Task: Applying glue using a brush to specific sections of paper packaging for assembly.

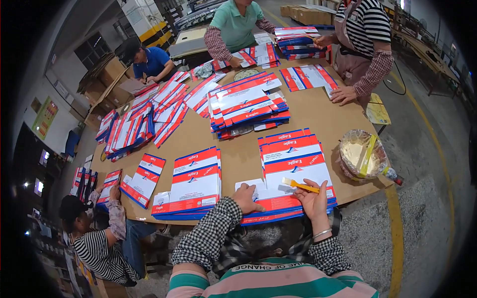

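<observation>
**Brushing glue on the front stack**

Holding the yellow-handled brush (300, 185) pinched in my right hand (315, 202), bristles on the top white flap of the flat carton stack (293, 169) at the table's near edge. My left hand (247, 197) lies spread on it. I judge gluing underway; next calls for an even stroke.

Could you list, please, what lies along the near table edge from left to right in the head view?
Small carton stack → wider carton stack → left hand → right hand holding a yellow brush → foil-lined bowl.
</observation>
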Motion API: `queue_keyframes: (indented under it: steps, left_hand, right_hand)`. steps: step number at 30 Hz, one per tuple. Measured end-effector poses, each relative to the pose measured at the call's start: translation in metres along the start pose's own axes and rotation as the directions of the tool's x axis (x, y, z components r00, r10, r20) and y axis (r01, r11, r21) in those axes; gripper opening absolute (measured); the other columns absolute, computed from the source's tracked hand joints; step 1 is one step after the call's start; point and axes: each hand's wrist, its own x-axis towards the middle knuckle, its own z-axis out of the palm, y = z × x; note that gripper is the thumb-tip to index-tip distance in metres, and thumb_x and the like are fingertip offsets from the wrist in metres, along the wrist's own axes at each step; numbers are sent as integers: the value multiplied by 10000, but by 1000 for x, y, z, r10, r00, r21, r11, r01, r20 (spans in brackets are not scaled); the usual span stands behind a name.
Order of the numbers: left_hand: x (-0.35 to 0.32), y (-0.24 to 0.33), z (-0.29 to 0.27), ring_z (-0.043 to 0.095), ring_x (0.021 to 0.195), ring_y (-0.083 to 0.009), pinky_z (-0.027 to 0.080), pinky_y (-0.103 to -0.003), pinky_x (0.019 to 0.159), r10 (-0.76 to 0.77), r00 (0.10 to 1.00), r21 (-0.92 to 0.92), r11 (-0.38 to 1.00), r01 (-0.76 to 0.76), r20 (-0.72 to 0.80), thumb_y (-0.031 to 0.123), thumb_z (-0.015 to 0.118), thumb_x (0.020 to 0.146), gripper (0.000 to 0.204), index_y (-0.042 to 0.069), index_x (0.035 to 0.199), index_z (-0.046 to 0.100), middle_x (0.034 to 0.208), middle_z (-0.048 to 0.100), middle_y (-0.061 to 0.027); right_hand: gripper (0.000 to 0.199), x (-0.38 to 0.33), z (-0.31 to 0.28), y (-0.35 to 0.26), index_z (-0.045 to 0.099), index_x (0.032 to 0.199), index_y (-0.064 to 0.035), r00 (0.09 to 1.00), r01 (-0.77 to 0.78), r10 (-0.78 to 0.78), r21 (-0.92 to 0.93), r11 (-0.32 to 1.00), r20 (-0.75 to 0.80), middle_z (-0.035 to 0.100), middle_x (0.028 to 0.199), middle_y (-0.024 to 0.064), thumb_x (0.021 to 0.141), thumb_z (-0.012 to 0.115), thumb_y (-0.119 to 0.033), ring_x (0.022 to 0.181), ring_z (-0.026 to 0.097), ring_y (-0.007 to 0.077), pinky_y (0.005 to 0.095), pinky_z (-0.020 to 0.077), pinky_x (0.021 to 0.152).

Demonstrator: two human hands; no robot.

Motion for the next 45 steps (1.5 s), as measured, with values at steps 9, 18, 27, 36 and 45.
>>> queue_keyframes:
  steps: [9,18,27,36,45]
  left_hand:
    - [3,0,0,379,1203,-334,372,-370,981,-4,1000,14,1000,4,4,518,767,582,1001,-40,1298,345,1264,372,-215]
    - [5,-2,2,402,1174,-342,370,-365,978,0,1000,1,1000,0,-16,506,782,563,1015,-30,1305,345,1242,380,-220]
    - [-2,1,4,413,1150,-353,371,-357,970,27,997,-13,1000,-28,-72,480,786,571,993,-39,1295,345,1215,383,-230]
    - [-3,-14,20,469,1088,-376,409,-380,929,104,959,-47,992,-121,-265,404,806,549,905,-12,1250,415,1190,426,-244]
    - [-5,-4,11,453,1118,-371,407,-381,945,119,956,-94,984,-148,-267,353,819,562,870,-21,1217,388,1215,379,-223]
  right_hand:
    - [685,-1,2,-1,486,1081,38,1000,3,-3,4,1000,-12,558,948,216,906,239,-576,801,575,279,407,486,790]
    - [682,-1,5,0,495,1076,34,1000,-2,2,5,1000,-18,555,959,214,905,242,-576,805,576,275,410,490,798]
    - [707,-2,2,-1,485,1087,41,1000,2,-2,-11,1000,-5,561,964,228,904,210,-584,801,583,289,423,488,787]
    - [718,4,-8,3,485,1111,48,999,-28,28,14,999,17,534,1032,236,886,272,-601,882,560,295,420,464,846]
    - [725,4,-4,-1,469,1134,52,1000,1,0,-29,1000,28,555,992,240,903,207,-583,846,579,301,442,451,865]
